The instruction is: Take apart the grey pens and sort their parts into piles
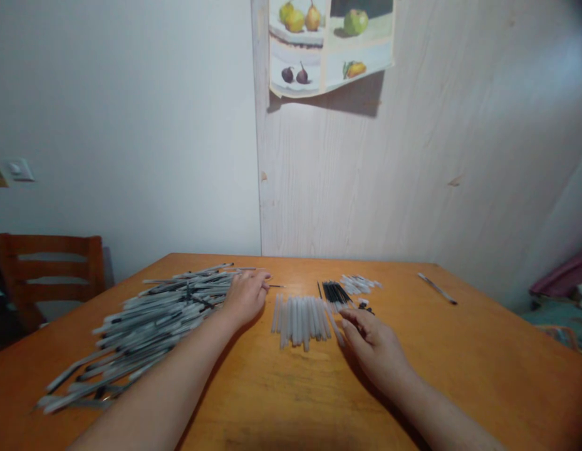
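My left hand point(247, 295) rests at the right edge of a big heap of pens point(163, 319), its fingers bent together. A thin dark pen refill point(276, 286) juts out past its thumb; the rest of the refill is hidden. To the right of that hand, translucent pen barrels point(297, 319) lie side by side in a row. My right hand point(378, 344) hovers low by the row's right end, thumb and fingers curved with a small gap. Just left of its fingertips, a slanted pen barrel point(336, 327) lies close to them; whether they touch it I cannot tell.
Beyond the barrels lie a group of black sticks point(336, 292), a pile of small whitish pieces point(360, 284) and some small black bits point(366, 307). A single pen point(438, 288) lies far right on the wooden table point(291, 401). A chair point(53, 275) stands left.
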The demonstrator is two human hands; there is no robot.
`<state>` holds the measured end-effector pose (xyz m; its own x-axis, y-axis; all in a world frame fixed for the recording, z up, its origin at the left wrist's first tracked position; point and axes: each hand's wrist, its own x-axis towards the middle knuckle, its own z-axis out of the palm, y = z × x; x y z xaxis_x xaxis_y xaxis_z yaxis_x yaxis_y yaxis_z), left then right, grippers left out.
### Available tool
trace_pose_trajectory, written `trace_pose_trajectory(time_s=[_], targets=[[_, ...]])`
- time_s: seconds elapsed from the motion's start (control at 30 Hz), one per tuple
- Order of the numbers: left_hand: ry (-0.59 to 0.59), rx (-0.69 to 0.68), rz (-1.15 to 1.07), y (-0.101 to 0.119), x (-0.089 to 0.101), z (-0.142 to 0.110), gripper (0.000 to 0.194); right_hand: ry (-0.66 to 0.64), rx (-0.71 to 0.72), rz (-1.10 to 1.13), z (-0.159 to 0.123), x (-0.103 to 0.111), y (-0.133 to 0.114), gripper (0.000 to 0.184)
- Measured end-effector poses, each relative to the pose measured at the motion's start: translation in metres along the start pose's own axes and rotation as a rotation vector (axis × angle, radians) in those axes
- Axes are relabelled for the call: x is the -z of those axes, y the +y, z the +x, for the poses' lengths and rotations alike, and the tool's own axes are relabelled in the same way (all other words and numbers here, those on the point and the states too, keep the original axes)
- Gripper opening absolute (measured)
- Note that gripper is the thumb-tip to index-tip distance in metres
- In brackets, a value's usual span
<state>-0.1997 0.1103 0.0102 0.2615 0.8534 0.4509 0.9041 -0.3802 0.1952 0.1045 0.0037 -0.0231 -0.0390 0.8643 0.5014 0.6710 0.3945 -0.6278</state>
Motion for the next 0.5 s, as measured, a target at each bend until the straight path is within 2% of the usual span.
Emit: trace_pose_trajectory(time_s=[0.23,0.5], targets=[[-0.099,-0.032,0.098,0.008,-0.004,-0.032,0.046,-0.033,0.003,0.052,0.001,-0.003,0.001,0.037],[-0.150,-0.077,0.237,0.021,-0.003,-0.031,0.037,-0.006,-0.013,0.047,0.003,-0.005,0.004,0.037]])
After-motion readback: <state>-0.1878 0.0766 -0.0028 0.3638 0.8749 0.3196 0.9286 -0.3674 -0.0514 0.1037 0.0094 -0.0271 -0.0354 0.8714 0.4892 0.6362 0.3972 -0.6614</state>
